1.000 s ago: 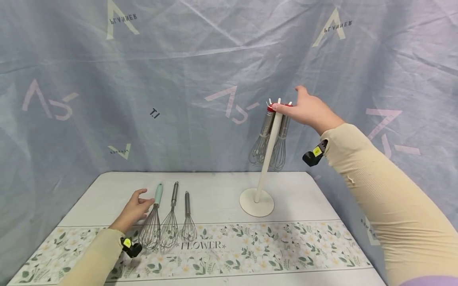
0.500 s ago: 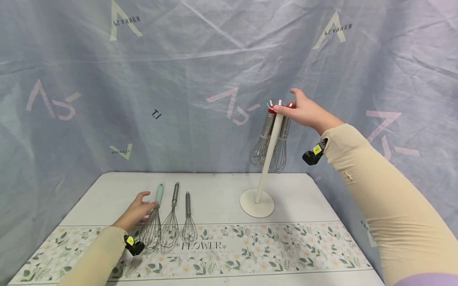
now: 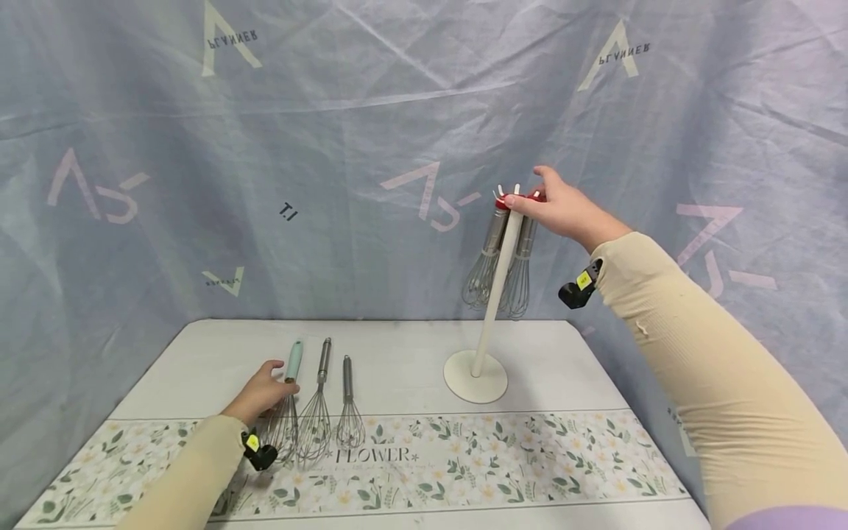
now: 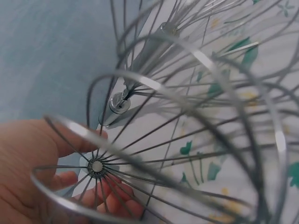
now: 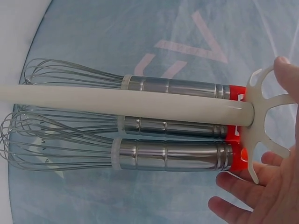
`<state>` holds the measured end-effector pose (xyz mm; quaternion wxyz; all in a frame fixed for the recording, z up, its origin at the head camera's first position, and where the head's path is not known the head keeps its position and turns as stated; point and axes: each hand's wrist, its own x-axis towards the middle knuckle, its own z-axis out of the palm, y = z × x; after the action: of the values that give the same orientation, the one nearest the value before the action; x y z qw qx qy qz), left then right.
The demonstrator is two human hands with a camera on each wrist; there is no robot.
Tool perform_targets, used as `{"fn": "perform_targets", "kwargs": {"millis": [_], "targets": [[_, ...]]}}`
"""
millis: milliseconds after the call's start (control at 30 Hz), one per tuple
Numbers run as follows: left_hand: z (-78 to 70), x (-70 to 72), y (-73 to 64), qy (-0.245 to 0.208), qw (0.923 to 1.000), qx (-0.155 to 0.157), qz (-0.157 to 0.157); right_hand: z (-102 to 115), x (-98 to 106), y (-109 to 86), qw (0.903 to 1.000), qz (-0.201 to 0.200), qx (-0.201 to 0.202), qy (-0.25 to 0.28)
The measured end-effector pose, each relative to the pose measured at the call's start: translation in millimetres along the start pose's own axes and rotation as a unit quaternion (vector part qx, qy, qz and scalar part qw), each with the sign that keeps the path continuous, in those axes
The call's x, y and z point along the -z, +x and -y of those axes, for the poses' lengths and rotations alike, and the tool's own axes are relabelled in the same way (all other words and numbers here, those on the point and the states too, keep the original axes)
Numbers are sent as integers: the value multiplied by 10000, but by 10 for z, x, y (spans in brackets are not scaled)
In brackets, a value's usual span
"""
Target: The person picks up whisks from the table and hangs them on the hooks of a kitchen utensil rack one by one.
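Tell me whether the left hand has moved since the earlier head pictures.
Yes: the left hand has shifted right, nearer the FLOWER lettering, and now crosses the mint-handled whisk.

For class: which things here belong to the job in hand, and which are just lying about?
Job in hand:
Green-handled whisk, at the left hand
White stand, at the right hand
Three red-tipped whisks, hung on it
Larger silver-handled whisk, probably
Smaller silver-handled whisk, probably

Just around:
Blue backdrop
Floral table covering
Black wrist cameras
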<state>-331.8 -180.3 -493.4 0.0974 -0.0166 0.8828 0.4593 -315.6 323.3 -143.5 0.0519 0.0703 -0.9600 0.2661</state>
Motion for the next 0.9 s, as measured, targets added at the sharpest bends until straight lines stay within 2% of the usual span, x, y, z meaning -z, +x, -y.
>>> {"fn": "perform_targets", "kwargs": {"millis": [300,433,567,733,900], "targets": [[16,-16,-4,-6,9999,15,-101,-5,-11,3,10000,-55,-10,11],[38,-22,24,-38,9998,36,-167,-16,21,2,10000,51,73,34],[61,-26,49,-53,9998,2,-195,-67,113,-9,9979,350,292,464],[77,-31,48,-141,9998,41,-168,-172,200,15,9887,601,580,1244],[80,-24,47,-282,9994,89,-181,-233,211,43,9863,608,813,1300]]}}
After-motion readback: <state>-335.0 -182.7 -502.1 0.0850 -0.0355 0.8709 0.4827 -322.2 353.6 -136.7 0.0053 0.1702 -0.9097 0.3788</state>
